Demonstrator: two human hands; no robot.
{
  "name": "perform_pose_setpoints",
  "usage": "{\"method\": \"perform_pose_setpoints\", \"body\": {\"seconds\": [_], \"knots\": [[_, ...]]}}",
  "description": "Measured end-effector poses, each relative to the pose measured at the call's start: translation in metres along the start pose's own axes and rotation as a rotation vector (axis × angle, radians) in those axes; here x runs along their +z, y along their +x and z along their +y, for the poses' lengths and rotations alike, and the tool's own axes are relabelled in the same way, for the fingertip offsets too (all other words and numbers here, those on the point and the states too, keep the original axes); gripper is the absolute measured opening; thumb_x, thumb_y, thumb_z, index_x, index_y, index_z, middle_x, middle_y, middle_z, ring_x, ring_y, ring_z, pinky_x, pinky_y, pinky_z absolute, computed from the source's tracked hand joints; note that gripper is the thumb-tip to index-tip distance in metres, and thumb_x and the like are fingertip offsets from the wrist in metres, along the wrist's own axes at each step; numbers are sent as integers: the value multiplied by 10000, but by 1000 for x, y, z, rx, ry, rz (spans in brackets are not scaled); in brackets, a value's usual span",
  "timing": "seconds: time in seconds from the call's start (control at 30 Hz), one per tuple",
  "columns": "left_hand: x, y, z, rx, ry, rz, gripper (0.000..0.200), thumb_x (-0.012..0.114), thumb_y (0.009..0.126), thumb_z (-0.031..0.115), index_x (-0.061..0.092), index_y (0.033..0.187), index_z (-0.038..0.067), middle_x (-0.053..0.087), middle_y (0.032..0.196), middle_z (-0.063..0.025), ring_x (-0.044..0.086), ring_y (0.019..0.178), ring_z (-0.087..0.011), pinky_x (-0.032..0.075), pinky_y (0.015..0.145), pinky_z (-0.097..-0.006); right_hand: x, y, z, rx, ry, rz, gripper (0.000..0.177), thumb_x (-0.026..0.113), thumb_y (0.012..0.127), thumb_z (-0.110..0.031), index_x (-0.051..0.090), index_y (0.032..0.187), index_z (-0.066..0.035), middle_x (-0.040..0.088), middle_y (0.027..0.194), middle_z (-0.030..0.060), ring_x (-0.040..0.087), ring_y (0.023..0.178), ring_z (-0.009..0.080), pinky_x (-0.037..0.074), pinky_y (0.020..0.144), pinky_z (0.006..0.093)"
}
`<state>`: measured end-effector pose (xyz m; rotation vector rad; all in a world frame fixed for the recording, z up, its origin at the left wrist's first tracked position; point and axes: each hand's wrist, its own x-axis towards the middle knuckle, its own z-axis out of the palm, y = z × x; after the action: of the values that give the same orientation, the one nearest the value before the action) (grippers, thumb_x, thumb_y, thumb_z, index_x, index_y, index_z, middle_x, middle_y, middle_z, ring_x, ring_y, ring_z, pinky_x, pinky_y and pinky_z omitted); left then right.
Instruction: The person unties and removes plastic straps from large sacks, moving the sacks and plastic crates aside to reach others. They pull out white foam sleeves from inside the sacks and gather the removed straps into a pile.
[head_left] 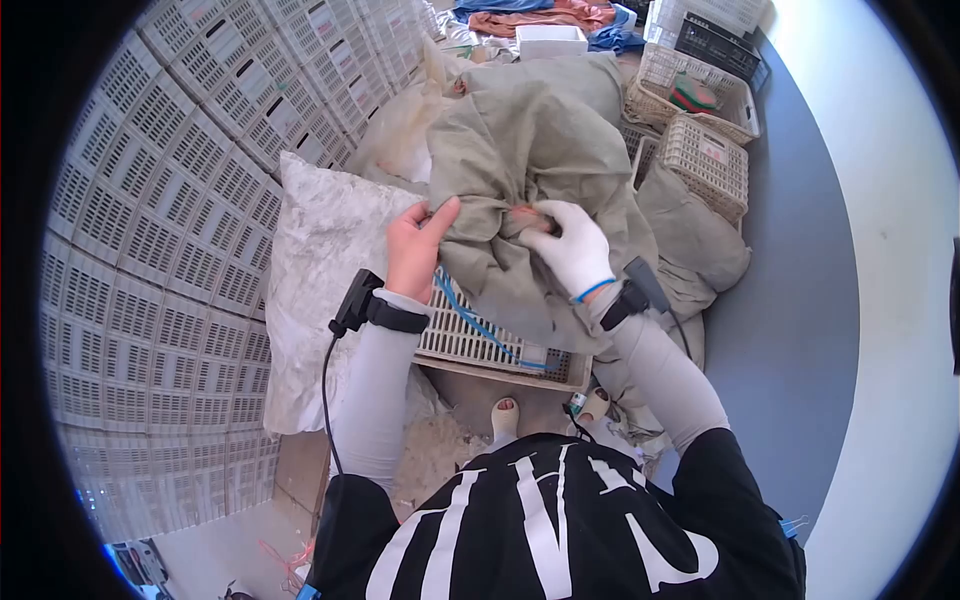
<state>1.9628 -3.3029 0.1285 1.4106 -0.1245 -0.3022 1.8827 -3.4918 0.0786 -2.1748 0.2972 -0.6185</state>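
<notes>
A large khaki-green cloth (540,140) lies bunched over a white slatted crate (470,345) in front of me. My left hand (417,248), bare, pinches a fold of the cloth at its left side. My right hand (570,245), in a white glove, grips a gathered bunch near the cloth's middle, where something pinkish shows between the fingers. Both wrists carry black strap-on devices with cables. A blue cord (470,315) runs across the crate below the cloth.
A wall of stacked white crates (200,200) rises on the left. A white sack (320,270) leans beside the crate. Beige baskets (705,160) stand at the right, more cloths (545,15) behind. Grey floor (790,320) lies right.
</notes>
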Motion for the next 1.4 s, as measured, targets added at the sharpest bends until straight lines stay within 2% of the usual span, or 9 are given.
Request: {"method": "perform_pose_setpoints", "body": {"seconds": [0.1,0.13,0.23,0.33,0.43,0.63,0.9,1.13,1.4], "knots": [[-44,17,-26,301,297,209,338,734,850,220,602,1045,-23,582,690,43,535,611,-27,372,537,-197,-5,17,12,70,427,-99,209,656,814,-230,717,865,-37,696,827,123,666,777,271,501,706,321],[-55,18,-28,190,315,217,360,752,814,162,598,1095,-4,628,811,-28,596,708,-117,434,619,-254,-8,19,11,-13,330,-88,184,630,831,-190,718,871,-33,697,781,107,666,729,205,492,681,290],[-38,-5,-19,650,1031,462,410,746,774,124,594,1151,70,630,955,-103,620,867,-249,488,717,-350,-11,24,8,-36,193,-90,209,613,859,-207,712,859,-22,673,711,87,635,660,144,478,619,276],[-1,-24,-25,814,1040,218,467,726,744,144,580,1188,134,612,1105,-122,589,1035,-326,494,834,-395,-24,22,-17,253,486,-274,248,585,893,-238,691,843,-19,648,691,68,600,620,114,461,569,270],[29,-23,-25,556,1036,-173,457,721,744,179,590,1178,122,612,1142,-111,591,1040,-324,492,843,-391,-25,20,-41,130,587,-261,279,565,911,-259,664,833,-10,624,675,53,570,591,101,447,540,261],[30,-2,-18,598,1079,-340,474,716,720,242,584,1166,151,615,1114,-58,614,997,-298,510,804,-395,-41,25,-31,112,595,-254,241,557,906,-196,666,912,18,682,794,66,605,728,104,474,659,268],[17,2,-47,601,1223,-210,353,696,709,143,596,1048,151,613,1055,-59,614,923,-318,505,721,-412,-81,14,7,51,518,-226,300,663,830,-100,637,1107,14,685,1024,82,623,967,123,480,862,277],[-28,16,-78,541,1320,-61,348,703,747,168,602,1077,125,634,1020,-102,616,911,-339,503,707,-416,-37,-47,155,297,39,56,472,703,779,-311,631,1130,-3,656,1109,180,626,1052,293,472,924,340],[-156,61,-129,259,1353,110,513,723,775,208,532,1237,89,648,1013,-166,624,946,-364,496,780,-437,16,-74,219,453,-651,-75,901,771,646,-406,389,1409,-117,428,1411,122,319,1358,329,345,1053,457]]}}
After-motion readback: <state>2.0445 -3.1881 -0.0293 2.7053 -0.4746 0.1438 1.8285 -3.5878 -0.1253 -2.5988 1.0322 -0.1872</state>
